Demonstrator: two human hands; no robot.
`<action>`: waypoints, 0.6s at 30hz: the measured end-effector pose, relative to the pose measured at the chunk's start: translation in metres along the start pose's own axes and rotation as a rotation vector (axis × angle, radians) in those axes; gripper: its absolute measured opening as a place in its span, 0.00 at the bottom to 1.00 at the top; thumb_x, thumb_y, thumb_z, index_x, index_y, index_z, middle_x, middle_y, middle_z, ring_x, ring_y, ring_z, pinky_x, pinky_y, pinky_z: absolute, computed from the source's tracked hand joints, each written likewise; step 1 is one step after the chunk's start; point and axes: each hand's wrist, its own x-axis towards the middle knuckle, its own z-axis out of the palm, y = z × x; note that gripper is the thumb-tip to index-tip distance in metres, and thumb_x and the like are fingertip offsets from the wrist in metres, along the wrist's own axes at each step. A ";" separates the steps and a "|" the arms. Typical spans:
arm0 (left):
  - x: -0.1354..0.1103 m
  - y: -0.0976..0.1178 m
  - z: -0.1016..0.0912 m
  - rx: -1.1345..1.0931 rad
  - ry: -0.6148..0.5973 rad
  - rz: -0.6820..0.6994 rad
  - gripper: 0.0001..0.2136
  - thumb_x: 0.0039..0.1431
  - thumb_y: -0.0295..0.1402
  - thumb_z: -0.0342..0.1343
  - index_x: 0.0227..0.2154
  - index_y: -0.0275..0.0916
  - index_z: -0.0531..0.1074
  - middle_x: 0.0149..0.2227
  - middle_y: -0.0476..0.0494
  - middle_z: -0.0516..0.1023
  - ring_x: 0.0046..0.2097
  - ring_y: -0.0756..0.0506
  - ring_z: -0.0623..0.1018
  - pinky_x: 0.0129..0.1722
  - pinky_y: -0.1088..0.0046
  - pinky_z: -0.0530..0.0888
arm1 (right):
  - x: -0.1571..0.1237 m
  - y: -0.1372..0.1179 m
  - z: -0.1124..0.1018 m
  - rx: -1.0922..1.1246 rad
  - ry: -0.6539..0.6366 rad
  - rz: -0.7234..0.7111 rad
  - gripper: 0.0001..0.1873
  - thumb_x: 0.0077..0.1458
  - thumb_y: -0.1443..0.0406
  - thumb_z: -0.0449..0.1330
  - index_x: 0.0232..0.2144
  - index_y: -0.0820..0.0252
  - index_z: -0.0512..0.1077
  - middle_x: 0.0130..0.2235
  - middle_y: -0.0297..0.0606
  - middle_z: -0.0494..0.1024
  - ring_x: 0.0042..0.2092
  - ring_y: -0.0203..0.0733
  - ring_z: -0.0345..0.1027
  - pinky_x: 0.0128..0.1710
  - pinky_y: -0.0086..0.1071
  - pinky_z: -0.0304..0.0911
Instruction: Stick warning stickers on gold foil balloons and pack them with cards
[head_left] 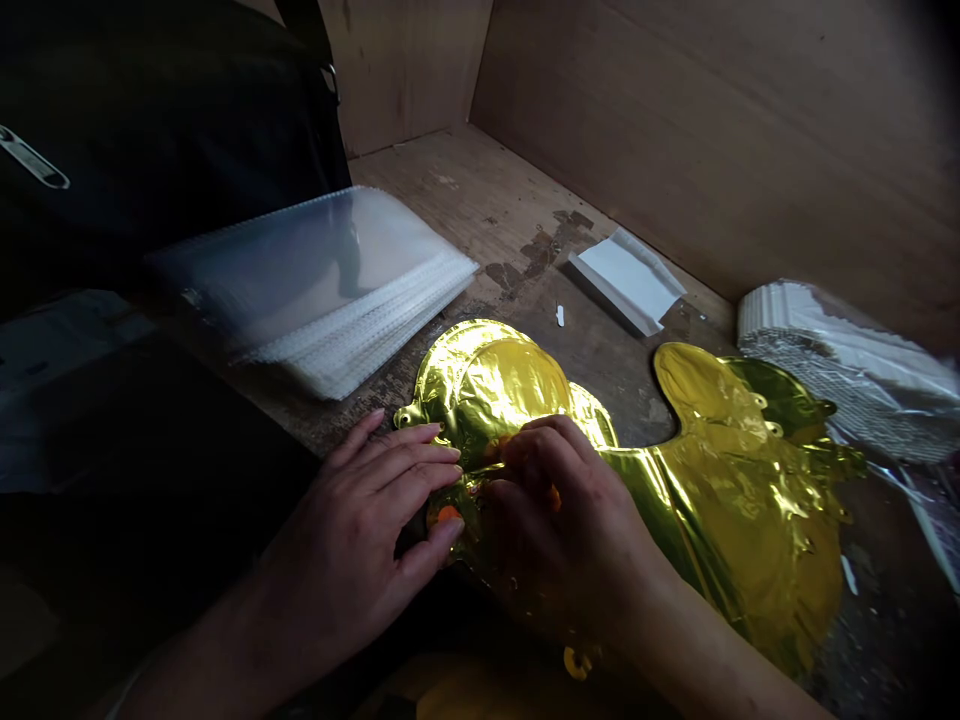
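Both of your hands are on the gold foil piece (491,375) at the near middle of the worktop (495,185). Your left hand (367,515) lies palm down on its left edge, five fingers spread and closed on nothing, its thumb beside one orange spot (448,514). Your right hand (581,500) curls over the foil; you hide your own fingertips, so I cannot tell whether they pinch it. To your right spreads one overlapping gold foil heap (727,490), its layers too merged to count. Beyond are one stack of clear sleeves (337,270), one white tray (630,280), one plastic-wrapped white bundle (840,360), two small white scraps (559,316) and one black bag (187,110).
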 end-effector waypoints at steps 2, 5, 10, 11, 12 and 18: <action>0.000 0.000 0.000 0.001 -0.003 0.001 0.14 0.57 0.29 0.58 0.46 0.45 0.69 0.48 0.52 0.78 0.56 0.46 0.71 0.64 0.59 0.53 | 0.001 0.000 0.001 -0.022 -0.032 -0.007 0.13 0.54 0.74 0.57 0.43 0.60 0.70 0.40 0.40 0.68 0.36 0.38 0.66 0.36 0.34 0.66; 0.002 0.000 0.000 -0.004 0.001 0.002 0.15 0.56 0.28 0.58 0.47 0.45 0.69 0.48 0.52 0.78 0.56 0.45 0.71 0.64 0.59 0.53 | 0.001 0.000 0.004 -0.021 -0.039 -0.055 0.14 0.55 0.74 0.56 0.44 0.61 0.73 0.40 0.42 0.70 0.36 0.38 0.67 0.35 0.34 0.67; 0.002 -0.001 0.001 -0.007 0.007 -0.002 0.15 0.56 0.28 0.58 0.46 0.45 0.69 0.47 0.51 0.78 0.56 0.45 0.72 0.64 0.58 0.54 | 0.003 -0.002 0.007 0.009 -0.001 -0.099 0.09 0.57 0.74 0.55 0.35 0.63 0.75 0.36 0.40 0.70 0.33 0.36 0.66 0.31 0.30 0.65; 0.002 -0.001 0.001 -0.004 0.008 -0.004 0.15 0.56 0.28 0.58 0.46 0.45 0.69 0.48 0.50 0.78 0.56 0.44 0.72 0.64 0.57 0.54 | 0.004 -0.002 0.007 0.014 -0.018 -0.093 0.09 0.56 0.74 0.55 0.34 0.63 0.75 0.35 0.40 0.70 0.33 0.36 0.66 0.31 0.30 0.65; 0.002 -0.002 0.001 -0.001 0.007 -0.002 0.15 0.56 0.29 0.58 0.46 0.45 0.69 0.48 0.50 0.78 0.56 0.44 0.71 0.64 0.57 0.54 | 0.006 -0.002 0.007 0.020 -0.037 -0.088 0.08 0.56 0.75 0.55 0.32 0.63 0.74 0.35 0.39 0.69 0.33 0.36 0.66 0.31 0.30 0.65; 0.003 0.000 -0.001 -0.014 0.010 -0.009 0.14 0.57 0.29 0.58 0.46 0.44 0.70 0.47 0.48 0.79 0.56 0.43 0.72 0.63 0.55 0.55 | 0.009 -0.003 0.004 0.057 -0.119 -0.050 0.07 0.57 0.74 0.53 0.29 0.61 0.68 0.37 0.39 0.67 0.35 0.37 0.64 0.35 0.33 0.65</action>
